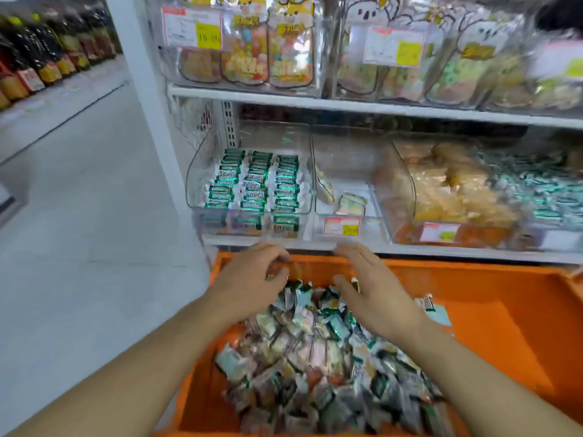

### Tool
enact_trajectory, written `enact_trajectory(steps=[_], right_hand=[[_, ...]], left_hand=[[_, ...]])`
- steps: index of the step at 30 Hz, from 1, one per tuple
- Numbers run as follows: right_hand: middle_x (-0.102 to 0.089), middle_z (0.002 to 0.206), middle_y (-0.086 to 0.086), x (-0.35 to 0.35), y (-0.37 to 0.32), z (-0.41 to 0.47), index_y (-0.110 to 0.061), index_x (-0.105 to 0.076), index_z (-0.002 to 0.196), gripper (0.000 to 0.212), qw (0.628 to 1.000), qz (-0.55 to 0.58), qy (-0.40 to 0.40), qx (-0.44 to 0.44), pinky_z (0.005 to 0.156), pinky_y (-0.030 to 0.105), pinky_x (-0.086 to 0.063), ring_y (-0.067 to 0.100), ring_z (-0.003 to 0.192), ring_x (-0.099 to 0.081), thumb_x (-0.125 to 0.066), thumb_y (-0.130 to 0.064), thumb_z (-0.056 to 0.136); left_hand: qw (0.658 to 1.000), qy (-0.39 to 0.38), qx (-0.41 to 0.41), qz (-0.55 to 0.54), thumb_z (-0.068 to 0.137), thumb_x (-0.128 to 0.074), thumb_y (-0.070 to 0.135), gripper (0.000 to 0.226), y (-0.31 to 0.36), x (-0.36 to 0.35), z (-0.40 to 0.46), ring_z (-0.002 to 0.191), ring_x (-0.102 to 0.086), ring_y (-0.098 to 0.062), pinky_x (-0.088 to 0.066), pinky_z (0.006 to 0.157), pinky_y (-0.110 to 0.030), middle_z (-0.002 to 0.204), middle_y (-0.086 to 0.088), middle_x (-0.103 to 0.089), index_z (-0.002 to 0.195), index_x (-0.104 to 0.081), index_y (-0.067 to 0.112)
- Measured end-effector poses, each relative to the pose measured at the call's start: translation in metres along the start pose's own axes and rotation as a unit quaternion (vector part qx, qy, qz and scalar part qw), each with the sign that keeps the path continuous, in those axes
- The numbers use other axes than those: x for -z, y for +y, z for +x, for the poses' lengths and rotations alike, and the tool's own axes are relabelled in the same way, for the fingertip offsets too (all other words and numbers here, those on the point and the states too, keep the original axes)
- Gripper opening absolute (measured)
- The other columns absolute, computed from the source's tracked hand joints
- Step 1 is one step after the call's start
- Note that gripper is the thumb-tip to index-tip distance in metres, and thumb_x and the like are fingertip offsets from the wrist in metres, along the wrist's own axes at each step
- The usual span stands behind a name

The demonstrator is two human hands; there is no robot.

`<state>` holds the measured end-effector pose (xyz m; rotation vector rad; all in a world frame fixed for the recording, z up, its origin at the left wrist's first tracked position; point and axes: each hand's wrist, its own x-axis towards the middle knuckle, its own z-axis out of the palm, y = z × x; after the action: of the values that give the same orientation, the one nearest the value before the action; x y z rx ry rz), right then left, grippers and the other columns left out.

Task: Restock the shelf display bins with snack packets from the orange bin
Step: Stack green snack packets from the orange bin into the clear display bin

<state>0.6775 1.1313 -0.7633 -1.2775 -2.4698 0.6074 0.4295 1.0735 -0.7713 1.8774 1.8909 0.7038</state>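
— Two hands, how do they sit?
— Left hand (252, 275) curls its fingers round a small packet, mostly hidden; right hand (372, 288) is flat, fingers straight, holding nothing. Both hover over the orange bin (492, 313).
— What lies under them?
— Heaped snack packets (315, 351), too many and too blurred to count.
— Beyond the fingertips?
— Three clear display bins: beyond the left hand, green packets (255, 184) in three rows; beyond the right hand, a nearly bare bin (344, 197) with two packets; farther right, a blurred bin of yellow snacks (448, 197).
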Motion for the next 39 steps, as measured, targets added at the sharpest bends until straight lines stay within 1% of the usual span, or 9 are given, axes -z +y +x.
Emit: enact_trajectory(steps=[4,8,12,14,18,23,27,31,39], right_hand=[[-0.054,0.136,-0.004,-0.033,0.022,-0.024,-0.025,-0.055,0.137,0.030,0.991,0.005,-0.091,-0.094,0.106,0.034,-0.042,0.019,0.127,-0.049,-0.053,-0.031,0.108],[-0.039,0.164,0.004,-0.061,0.062,-0.038,-0.020,-0.038,0.160,0.059,0.969,-0.004,-0.145,-0.199,0.120,0.038,-0.037,0.026,0.148,-0.041,-0.055,-0.039,0.106],[-0.034,0.162,0.008,-0.081,0.095,-0.024,-0.018,-0.034,0.159,0.065,0.956,0.015,-0.127,-0.263,0.090,0.035,-0.051,0.029,0.118,-0.063,-0.062,-0.034,0.103],[-0.034,0.161,0.009,-0.091,0.110,-0.011,-0.019,-0.035,0.158,0.066,0.955,0.020,-0.094,-0.280,0.090,0.036,-0.052,0.029,0.117,-0.062,-0.065,-0.030,0.100],[-0.034,0.157,0.009,-0.114,0.144,0.014,-0.023,-0.036,0.157,0.071,0.953,-0.012,-0.057,-0.297,0.108,0.044,-0.046,0.034,0.140,-0.042,-0.069,-0.040,0.097],[-0.052,0.136,0.007,-0.142,0.168,0.037,-0.019,-0.045,0.141,0.069,0.952,-0.092,-0.078,-0.280,0.104,0.048,-0.047,0.033,0.127,-0.044,-0.067,-0.062,0.091],[-0.054,0.134,0.012,-0.153,0.171,0.044,-0.015,-0.043,0.147,0.060,0.953,-0.085,-0.045,-0.287,0.103,0.048,-0.048,0.035,0.125,-0.048,-0.068,-0.032,0.096],[-0.062,0.125,0.011,-0.152,0.168,0.040,-0.016,-0.050,0.146,0.052,0.953,-0.027,-0.013,-0.303,0.083,0.048,-0.059,0.034,0.110,-0.061,-0.065,-0.019,0.097],[-0.069,0.092,0.007,-0.125,0.133,0.022,-0.021,-0.050,0.138,0.038,0.940,0.070,0.017,-0.335,0.048,0.031,-0.046,0.022,0.063,-0.065,-0.056,-0.024,0.101]], left_hand=[[0.995,-0.085,0.058,0.009,0.103,-0.059,0.037,0.028,-0.015,-0.053,-0.033,0.109,-0.060,-0.006,-0.054,0.094,-0.034,0.132,0.015,-0.058,0.131,-0.062,0.032],[0.987,-0.124,0.098,0.008,0.103,-0.060,0.040,0.035,-0.031,-0.089,-0.042,0.104,-0.057,-0.005,-0.044,0.082,-0.022,0.134,0.012,-0.056,0.136,-0.058,0.029],[0.984,-0.121,0.129,0.015,0.100,-0.063,0.044,0.042,-0.045,-0.113,-0.023,0.097,-0.059,-0.007,-0.049,0.078,-0.025,0.131,0.008,-0.058,0.138,-0.054,0.029],[0.982,-0.109,0.154,0.012,0.097,-0.066,0.048,0.052,-0.051,-0.125,-0.004,0.095,-0.063,-0.011,-0.048,0.074,-0.027,0.136,0.006,-0.058,0.143,-0.050,0.028],[0.979,-0.110,0.167,0.038,0.094,-0.066,0.061,0.064,-0.060,-0.157,0.031,0.118,-0.060,-0.019,-0.054,0.090,-0.035,0.140,0.002,-0.057,0.144,-0.049,0.024],[0.962,-0.105,0.247,0.042,0.093,-0.068,0.058,0.080,-0.063,-0.199,0.058,0.142,-0.047,-0.035,-0.047,0.112,-0.047,0.158,-0.014,-0.040,0.155,-0.038,0.018],[0.966,-0.065,0.233,0.091,0.096,-0.065,0.055,0.058,-0.068,-0.220,0.064,0.117,-0.061,-0.032,-0.058,0.088,-0.043,0.135,-0.011,-0.057,0.146,-0.045,0.032],[0.969,-0.044,0.229,0.082,0.099,-0.067,0.046,0.040,-0.064,-0.220,0.067,0.075,-0.067,-0.019,-0.050,0.055,-0.031,0.092,0.002,-0.066,0.131,-0.048,0.030],[0.977,-0.035,0.200,0.073,0.101,-0.066,0.034,0.013,-0.050,-0.178,0.051,0.059,-0.059,-0.010,-0.037,0.048,-0.028,0.071,0.007,-0.063,0.109,-0.057,0.028]])
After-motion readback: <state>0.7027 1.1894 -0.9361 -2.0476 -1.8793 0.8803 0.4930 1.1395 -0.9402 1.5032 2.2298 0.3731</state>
